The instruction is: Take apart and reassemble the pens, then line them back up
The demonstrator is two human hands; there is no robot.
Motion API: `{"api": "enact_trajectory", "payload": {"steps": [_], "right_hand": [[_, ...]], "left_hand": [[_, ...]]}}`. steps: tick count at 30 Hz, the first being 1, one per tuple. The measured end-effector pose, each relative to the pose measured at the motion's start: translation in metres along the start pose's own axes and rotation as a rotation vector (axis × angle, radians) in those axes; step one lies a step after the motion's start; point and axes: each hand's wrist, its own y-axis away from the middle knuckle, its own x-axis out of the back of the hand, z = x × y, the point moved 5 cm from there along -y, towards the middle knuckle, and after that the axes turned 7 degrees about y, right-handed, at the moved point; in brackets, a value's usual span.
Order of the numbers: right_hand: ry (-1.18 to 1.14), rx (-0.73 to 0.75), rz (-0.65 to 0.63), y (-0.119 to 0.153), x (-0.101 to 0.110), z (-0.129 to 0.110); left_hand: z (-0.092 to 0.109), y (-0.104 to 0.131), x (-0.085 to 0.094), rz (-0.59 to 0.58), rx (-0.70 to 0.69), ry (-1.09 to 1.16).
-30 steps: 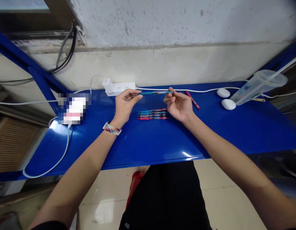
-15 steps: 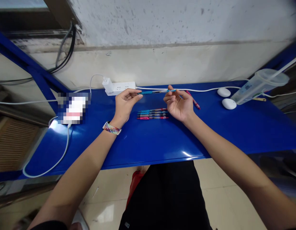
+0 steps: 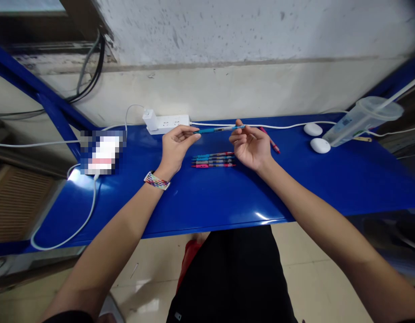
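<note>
A blue pen (image 3: pixel 216 129) with a clear barrel is held level above the blue shelf (image 3: pixel 207 202). My left hand (image 3: pixel 178 146), with a colourful woven band (image 3: pixel 157 180) on the wrist, pinches its left end between thumb and fingertips. At the other end my right hand (image 3: pixel 252 144), palm turned up, closes thumb and fingers on the pen. Below the hands several pens (image 3: pixel 213 160) lie side by side in a row, with blue, dark and pink-red parts; my right hand is close to their right ends. A red pen (image 3: pixel 274 142) lies slantwise behind my right hand.
A white power strip (image 3: pixel 170 123) with a plugged-in charger (image 3: pixel 149 119) sits along the wall. To the left lies a blurred-out phone (image 3: pixel 103 154) on a white cable (image 3: pixel 93 202). Two white rounded objects (image 3: pixel 320 145) and a clear plastic container (image 3: pixel 355 121) stand at right.
Both hands keep their hold on the blue pen and have hardly moved. The view has shifted very slightly.
</note>
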Motion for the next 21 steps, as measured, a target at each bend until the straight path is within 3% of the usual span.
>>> {"api": "enact_trajectory", "payload": {"steps": [9, 17, 21], "right_hand": [[0.149, 0.017, 0.0, 0.0002, 0.0026, -0.0061], [0.1, 0.004, -0.007, -0.0013, 0.0039, -0.0054], [0.076, -0.032, 0.061, -0.0006, 0.001, -0.0097]], "left_hand": [[0.0002, -0.0009, -0.0005, -0.016, -0.004, -0.007], [0.0033, 0.0002, -0.0029, -0.029, -0.005, 0.006], [0.0016, -0.002, -0.0011, -0.026, -0.021, -0.021]]}}
